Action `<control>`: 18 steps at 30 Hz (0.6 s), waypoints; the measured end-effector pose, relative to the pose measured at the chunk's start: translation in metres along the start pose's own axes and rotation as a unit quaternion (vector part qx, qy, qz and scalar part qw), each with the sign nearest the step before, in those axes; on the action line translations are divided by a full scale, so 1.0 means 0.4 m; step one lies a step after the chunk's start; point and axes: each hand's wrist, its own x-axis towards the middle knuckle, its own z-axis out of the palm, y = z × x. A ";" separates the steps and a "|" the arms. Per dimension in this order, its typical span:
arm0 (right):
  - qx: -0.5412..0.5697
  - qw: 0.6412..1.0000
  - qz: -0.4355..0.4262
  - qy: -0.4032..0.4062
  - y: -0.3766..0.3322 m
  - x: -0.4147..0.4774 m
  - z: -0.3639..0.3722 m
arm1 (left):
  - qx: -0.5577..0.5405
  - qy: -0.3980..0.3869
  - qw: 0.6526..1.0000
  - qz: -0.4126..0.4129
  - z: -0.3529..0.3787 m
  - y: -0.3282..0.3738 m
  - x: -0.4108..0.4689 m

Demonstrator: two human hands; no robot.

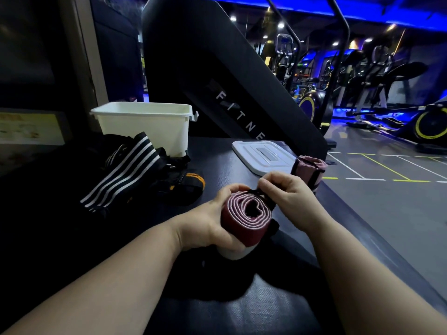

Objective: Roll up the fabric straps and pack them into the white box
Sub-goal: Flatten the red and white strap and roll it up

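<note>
Starting close in, what have the hands got?

— The left hand [208, 223] grips a rolled maroon strap [244, 218], thumb on the near side and fingers [233, 188] curled over the top. The roll's end faces up at the camera, so its pale-edged spiral shows.

And the other one?

— The right hand [290, 192] is at the top of the roll, its fingers pinching a black tab [256, 192] on the strap's outer end. Something white [235, 253] sits just under the roll; I cannot tell what it is.

Is the roll resting on anything?

— It is held just above the dark desk [266, 305]. I cannot tell whether it touches.

What lies further along the desk?

— To the left, a loose heap of black straps with white stripes [125, 170], and beside it a black strap with orange trim [188, 182]. To the right, behind the right hand, a pink rolled strap [308, 169] lies at the desk's edge, just beside a white lid [261, 155] that lies flat.

And the white box?

— The white box [145, 126] stands upright and uncovered at the back left of the desk, right behind the striped heap. Its inside is hidden from this angle.

Beyond the desk?

— A big black machine [217, 68] with pale lettering slants up behind the box and lid. Past it is a grey gym floor [387, 213] with white and yellow lines, and exercise bikes with yellow-rimmed wheels [430, 126] under blue lighting.
</note>
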 end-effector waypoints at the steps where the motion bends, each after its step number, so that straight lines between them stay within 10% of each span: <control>1: -0.006 1.000 -0.003 -0.001 0.001 0.001 -0.003 | 0.000 0.000 1.000 0.000 -0.001 -0.001 0.000; 6: 0.001 0.998 0.014 -0.057 0.005 -0.002 -0.014 | 0.010 0.001 1.000 -0.005 -0.004 -0.007 0.001; 13: 0.311 0.944 0.091 0.065 0.000 -0.001 -0.037 | 0.011 0.005 1.000 -0.003 -0.006 -0.013 0.000; 18: 0.067 0.993 0.086 -0.049 0.019 -0.008 -0.044 | -0.001 0.005 1.000 0.008 -0.005 -0.007 -0.004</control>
